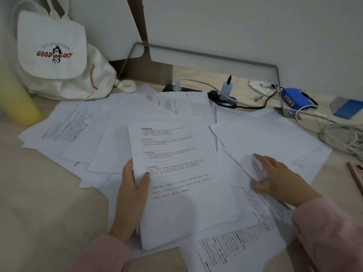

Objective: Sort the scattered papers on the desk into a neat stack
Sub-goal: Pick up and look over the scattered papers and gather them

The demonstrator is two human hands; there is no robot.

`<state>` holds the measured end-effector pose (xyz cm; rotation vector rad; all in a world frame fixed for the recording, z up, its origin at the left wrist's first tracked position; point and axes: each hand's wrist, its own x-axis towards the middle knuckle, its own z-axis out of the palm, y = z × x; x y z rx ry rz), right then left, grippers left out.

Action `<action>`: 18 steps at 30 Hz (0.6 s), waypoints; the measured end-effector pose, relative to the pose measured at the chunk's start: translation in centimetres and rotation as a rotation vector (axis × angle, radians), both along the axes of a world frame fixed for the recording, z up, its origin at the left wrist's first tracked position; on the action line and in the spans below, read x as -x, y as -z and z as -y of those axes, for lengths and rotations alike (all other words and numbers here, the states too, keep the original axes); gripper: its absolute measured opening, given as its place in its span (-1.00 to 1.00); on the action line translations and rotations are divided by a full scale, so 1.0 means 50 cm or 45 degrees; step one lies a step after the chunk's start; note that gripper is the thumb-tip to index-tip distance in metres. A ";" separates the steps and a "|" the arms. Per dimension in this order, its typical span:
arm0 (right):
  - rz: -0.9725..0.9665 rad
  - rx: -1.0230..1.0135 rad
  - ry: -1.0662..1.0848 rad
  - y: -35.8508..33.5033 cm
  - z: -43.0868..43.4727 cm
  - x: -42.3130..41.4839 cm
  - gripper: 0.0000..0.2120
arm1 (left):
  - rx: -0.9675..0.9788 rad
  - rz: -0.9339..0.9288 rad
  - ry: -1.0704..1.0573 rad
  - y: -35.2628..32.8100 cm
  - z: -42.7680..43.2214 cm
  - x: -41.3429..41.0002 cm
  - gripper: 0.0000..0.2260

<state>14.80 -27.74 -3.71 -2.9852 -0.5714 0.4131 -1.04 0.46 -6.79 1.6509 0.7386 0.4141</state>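
We note loose sheets (pixel 64 130) fanned toward the left edge of the desk (pixel 39 193), not yet gathered. The left hand (pixel 133 195) pinches the gathered stack (pixel 182 183) at its left side, thumb on top, presumably to keep it squared near the front edge. The right hand (pixel 275 177) lies with fingers spread on a blank sheet (pixel 265 138), likely to draw it in.
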 end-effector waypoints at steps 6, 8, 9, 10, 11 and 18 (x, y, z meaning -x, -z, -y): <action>0.238 0.164 -0.035 -0.002 0.001 0.007 -0.58 | 0.005 0.027 0.041 -0.002 -0.002 0.002 -0.53; 0.270 -0.049 0.107 -0.012 0.001 0.007 -0.81 | 0.026 0.034 0.054 0.003 -0.007 0.005 -0.47; 0.257 -0.255 0.204 -0.025 -0.002 0.009 -0.87 | 0.015 0.031 0.064 0.004 -0.009 0.006 -0.47; 0.215 -0.457 0.315 -0.037 -0.007 0.012 -0.76 | -0.009 0.024 0.081 0.005 -0.011 0.007 -0.49; 0.141 -0.637 0.419 -0.053 -0.015 0.016 -0.69 | -0.050 0.010 0.103 0.003 -0.011 0.008 -0.54; -0.609 -1.453 0.647 -0.114 -0.133 0.056 -0.74 | -0.179 -0.054 0.197 0.002 -0.014 0.008 -0.76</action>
